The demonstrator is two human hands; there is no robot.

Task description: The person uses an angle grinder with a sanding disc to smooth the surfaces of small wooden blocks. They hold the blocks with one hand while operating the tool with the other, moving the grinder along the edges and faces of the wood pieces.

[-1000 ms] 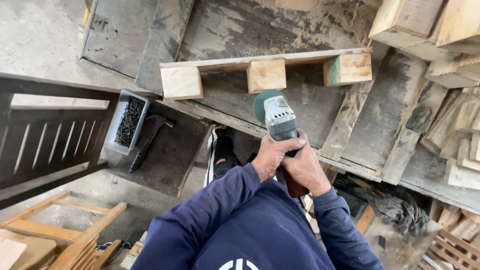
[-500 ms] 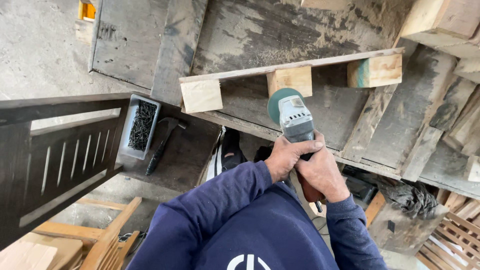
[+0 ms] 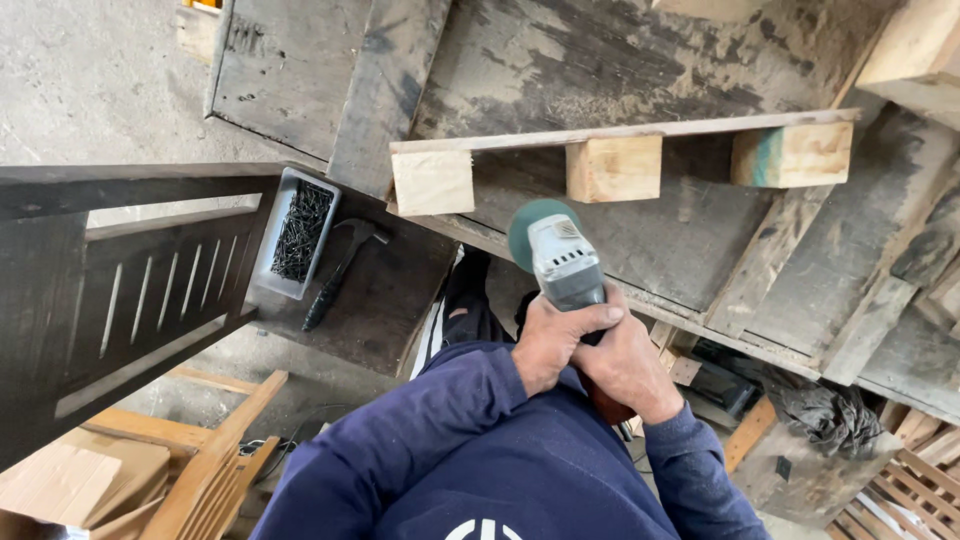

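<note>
Both my hands grip a grey angle grinder with a green disc, held in front of my chest. My left hand wraps the body from the left; my right hand clasps it from the right and behind. The disc points toward a pale wooden plank with three square blocks under it, lying on a dark worn workbench. The disc hangs just short of the gap between the left block and the middle block, not touching either.
A grey tray of dark nails and a black hammer lie on a dark board at left. A dark slatted panel stands further left. Pale wood pieces sit low left; scrap timber and a rag at right.
The view has shifted so the plank and blocks sit further right and lower in frame. The grinder stays in both hands, slightly nearer the blocks.
</note>
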